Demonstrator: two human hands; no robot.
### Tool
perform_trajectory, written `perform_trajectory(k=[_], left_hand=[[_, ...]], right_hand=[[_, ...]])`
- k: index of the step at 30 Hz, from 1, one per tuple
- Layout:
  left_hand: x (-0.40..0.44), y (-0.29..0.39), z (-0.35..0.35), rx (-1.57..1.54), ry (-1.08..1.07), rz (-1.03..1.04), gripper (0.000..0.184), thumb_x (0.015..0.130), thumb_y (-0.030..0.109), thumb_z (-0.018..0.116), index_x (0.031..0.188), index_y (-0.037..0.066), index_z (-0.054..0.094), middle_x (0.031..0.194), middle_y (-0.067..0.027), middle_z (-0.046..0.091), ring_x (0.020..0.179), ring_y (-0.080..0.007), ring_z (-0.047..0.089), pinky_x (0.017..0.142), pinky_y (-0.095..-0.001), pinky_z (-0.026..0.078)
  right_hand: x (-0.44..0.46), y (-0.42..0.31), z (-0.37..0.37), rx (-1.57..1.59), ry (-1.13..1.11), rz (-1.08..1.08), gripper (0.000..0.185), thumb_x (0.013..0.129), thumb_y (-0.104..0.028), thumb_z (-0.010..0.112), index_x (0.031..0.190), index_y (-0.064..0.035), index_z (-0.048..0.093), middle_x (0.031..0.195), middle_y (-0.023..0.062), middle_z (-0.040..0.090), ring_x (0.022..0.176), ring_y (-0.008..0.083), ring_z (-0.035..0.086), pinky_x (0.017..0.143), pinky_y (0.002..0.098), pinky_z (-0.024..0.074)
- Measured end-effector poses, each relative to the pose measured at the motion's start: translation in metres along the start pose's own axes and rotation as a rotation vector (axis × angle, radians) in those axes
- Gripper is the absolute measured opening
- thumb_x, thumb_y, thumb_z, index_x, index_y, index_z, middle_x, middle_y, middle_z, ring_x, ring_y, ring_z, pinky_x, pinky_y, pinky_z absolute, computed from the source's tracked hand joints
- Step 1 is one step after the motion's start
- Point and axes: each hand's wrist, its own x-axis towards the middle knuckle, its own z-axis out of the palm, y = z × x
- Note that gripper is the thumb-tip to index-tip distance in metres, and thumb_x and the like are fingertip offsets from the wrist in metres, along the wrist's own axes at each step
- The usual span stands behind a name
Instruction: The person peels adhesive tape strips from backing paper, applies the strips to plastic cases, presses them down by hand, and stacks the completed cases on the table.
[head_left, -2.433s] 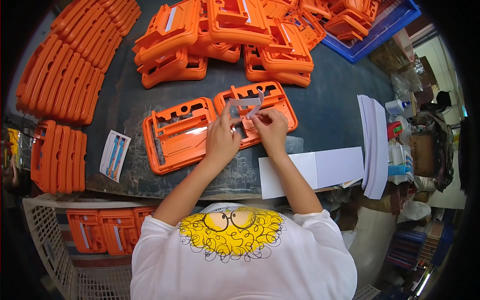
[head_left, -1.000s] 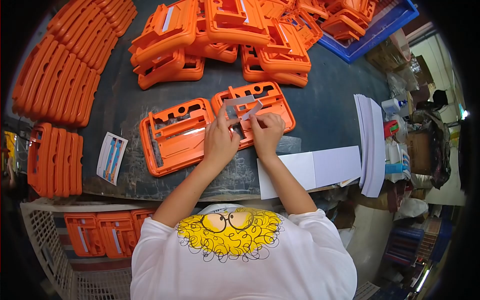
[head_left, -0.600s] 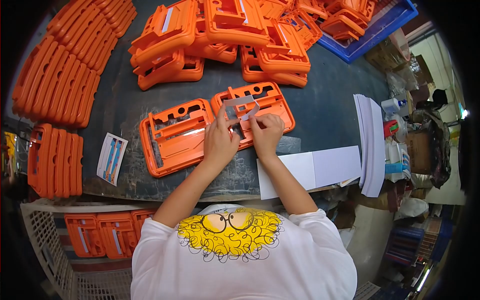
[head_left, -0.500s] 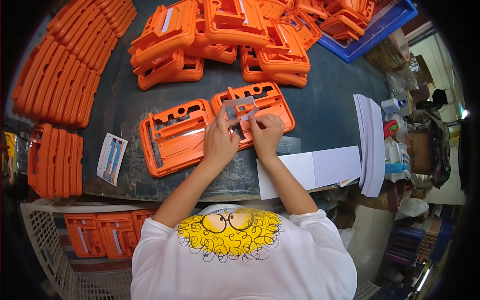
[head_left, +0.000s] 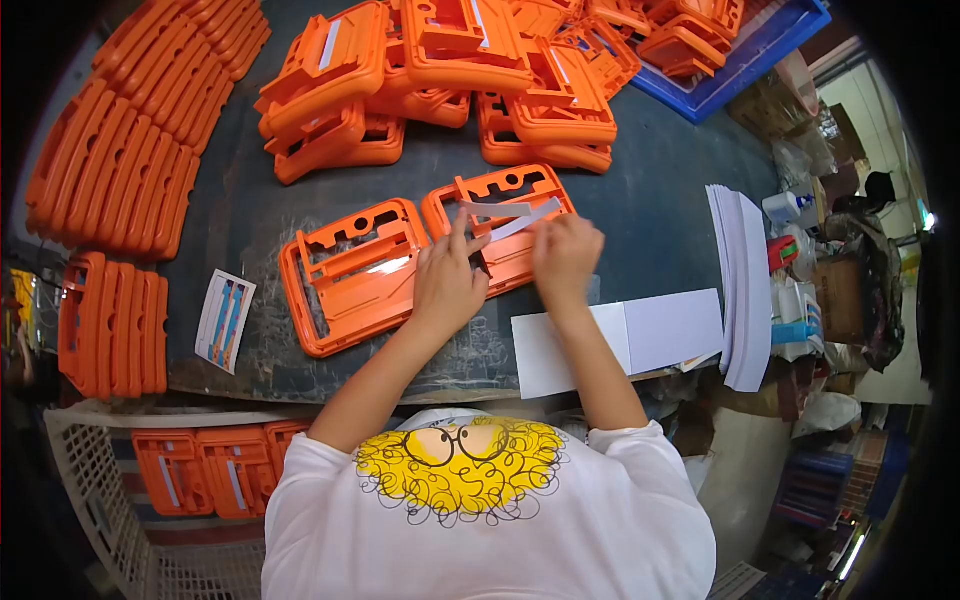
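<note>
Two orange plastic frames, a left frame (head_left: 345, 310) and a right frame (head_left: 520, 262), lie side by side on the dark table in front of me. My left hand (head_left: 450, 278) rests where they meet, fingers stretched out. Its index fingertip touches one end of a narrow white strip (head_left: 500, 210) over the right frame. A second length of white strip (head_left: 525, 219) slants from my left thumb towards my right hand (head_left: 567, 255). That hand is curled closed above the right frame's edge and blurred by motion; what its fingertips hold is hidden.
Orange frames stand in rows (head_left: 110, 170) at left and in a heap (head_left: 450, 60) behind. A blue crate (head_left: 700, 105) holds more. A printed card (head_left: 225, 320) lies at left. White sheets (head_left: 670, 330) and a paper stack (head_left: 740, 290) lie right. A white basket (head_left: 95, 480) stands below.
My right hand has moved right and slightly down, away from my left hand. The bent white strip now shows as two flatter lengths. My left hand has shifted slightly, staying at the frames.
</note>
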Motion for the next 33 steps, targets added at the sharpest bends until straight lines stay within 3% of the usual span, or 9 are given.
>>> perform_trajectory(k=[1, 4, 7, 10, 16, 19, 25, 33], left_hand=[[0.001, 0.001, 0.000, -0.014, -0.002, -0.018, 0.082, 0.078, 0.010, 0.059, 0.150, -0.002, 0.020, 0.127, -0.0030, 0.067, 0.120, -0.0301, 0.054, 0.105, -0.0450, 0.033], [0.001, 0.000, -0.001, -0.026, 0.014, 0.008, 0.079, 0.079, 0.010, 0.059, 0.147, -0.007, 0.022, 0.123, -0.0035, 0.069, 0.120, -0.0278, 0.053, 0.103, -0.0449, 0.035], [0.002, 0.002, -0.003, -0.026, -0.006, -0.011, 0.079, 0.079, 0.010, 0.059, 0.147, -0.006, 0.023, 0.123, -0.0033, 0.068, 0.120, -0.0284, 0.053, 0.104, -0.0458, 0.034], [0.002, 0.004, -0.004, -0.023, -0.006, -0.024, 0.079, 0.079, 0.010, 0.060, 0.147, -0.006, 0.023, 0.124, -0.0035, 0.068, 0.120, -0.0294, 0.053, 0.105, -0.0462, 0.033], [0.001, 0.003, -0.002, 0.002, 0.012, -0.012, 0.080, 0.079, 0.011, 0.060, 0.148, -0.005, 0.022, 0.125, -0.0035, 0.067, 0.122, -0.0304, 0.052, 0.107, -0.0461, 0.032], [0.001, 0.003, -0.001, -0.010, 0.014, -0.017, 0.080, 0.079, 0.010, 0.060, 0.148, -0.004, 0.022, 0.125, -0.0032, 0.067, 0.122, -0.0299, 0.052, 0.107, -0.0460, 0.032], [0.001, 0.006, -0.004, -0.020, -0.006, -0.031, 0.080, 0.080, 0.009, 0.060, 0.149, -0.002, 0.022, 0.123, -0.0027, 0.068, 0.121, -0.0285, 0.052, 0.107, -0.0458, 0.031], [0.001, 0.003, -0.001, -0.016, -0.001, -0.021, 0.081, 0.080, 0.009, 0.059, 0.150, -0.001, 0.020, 0.124, -0.0026, 0.068, 0.123, -0.0288, 0.051, 0.109, -0.0462, 0.030]], right_hand=[[0.005, 0.007, -0.002, -0.028, 0.050, 0.059, 0.014, 0.081, -0.018, 0.072, 0.088, -0.0059, 0.071, 0.077, 0.0070, 0.062, 0.085, 0.0247, 0.057, 0.084, 0.0418, 0.0383], [0.029, 0.006, -0.027, 0.480, 0.012, 0.369, 0.015, 0.082, -0.018, 0.073, 0.091, -0.0070, 0.070, 0.081, 0.0057, 0.064, 0.087, 0.0237, 0.058, 0.082, 0.0415, 0.0388], [0.042, 0.002, -0.034, 0.346, -0.067, 0.239, 0.013, 0.081, -0.018, 0.075, 0.088, -0.0080, 0.071, 0.083, 0.0036, 0.066, 0.087, 0.0218, 0.058, 0.081, 0.0397, 0.0378], [0.045, 0.006, -0.032, -0.042, -0.060, 0.011, 0.011, 0.080, -0.018, 0.075, 0.082, -0.0082, 0.072, 0.082, 0.0040, 0.066, 0.088, 0.0230, 0.060, 0.080, 0.0405, 0.0388], [0.045, 0.015, -0.026, -0.035, -0.115, 0.044, 0.011, 0.078, -0.018, 0.077, 0.076, -0.0087, 0.071, 0.082, 0.0012, 0.067, 0.091, 0.0229, 0.060, 0.083, 0.0404, 0.0374], [0.047, 0.025, -0.023, 0.084, -0.163, 0.074, 0.013, 0.076, -0.017, 0.078, 0.075, -0.0066, 0.071, 0.078, 0.0031, 0.065, 0.084, 0.0207, 0.058, 0.078, 0.0378, 0.0393], [0.049, 0.067, 0.002, 0.723, -0.351, 0.542, 0.019, 0.078, -0.016, 0.078, 0.078, 0.0021, 0.072, 0.058, 0.0013, 0.057, 0.056, 0.0092, 0.051, 0.052, 0.0290, 0.0397], [0.034, 0.079, 0.018, 0.598, -0.339, 0.617, 0.021, 0.076, -0.019, 0.080, 0.077, 0.0019, 0.074, 0.066, 0.0053, 0.068, 0.061, 0.0100, 0.059, 0.058, 0.0268, 0.0466]])
